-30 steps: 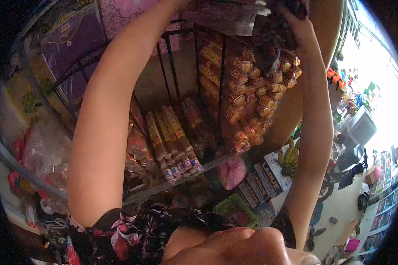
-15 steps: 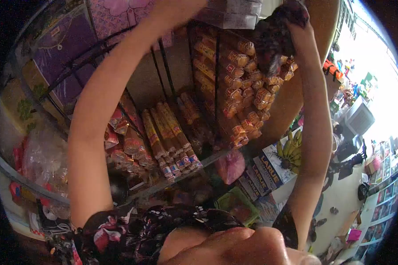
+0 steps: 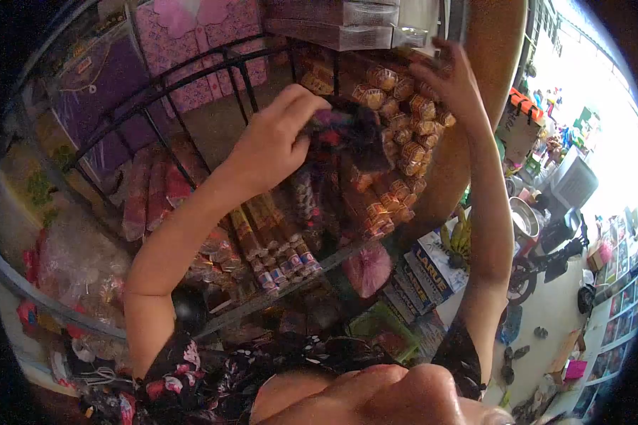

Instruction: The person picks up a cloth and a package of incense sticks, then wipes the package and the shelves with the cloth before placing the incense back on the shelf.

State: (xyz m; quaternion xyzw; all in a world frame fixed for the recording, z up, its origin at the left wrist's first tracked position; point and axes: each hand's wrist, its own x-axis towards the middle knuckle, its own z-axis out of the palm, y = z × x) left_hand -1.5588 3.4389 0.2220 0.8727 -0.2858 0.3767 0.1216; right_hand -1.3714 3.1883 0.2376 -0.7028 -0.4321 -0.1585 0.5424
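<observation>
Left hand, centre of frame, fingers pinched shut on dark floral cloth bundle. Bundle hangs just right of hand, in front of wire rack. Cloth looks soft, limp, light; likely drapes and slips if held loosely. Best grip: bunched upper edge, where fingers already pinch. Right hand, upper right of frame, fingers spread, touching orange wrapped packets hanging on rack; holds nothing visible. Long wrapped rolls lower centre, behind forearm. Blue printed boxes lower right.

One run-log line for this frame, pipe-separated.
left hand pinching dark cloth bundle | right hand raised at hanging orange packets, fingers spread | wire rack behind
</observation>
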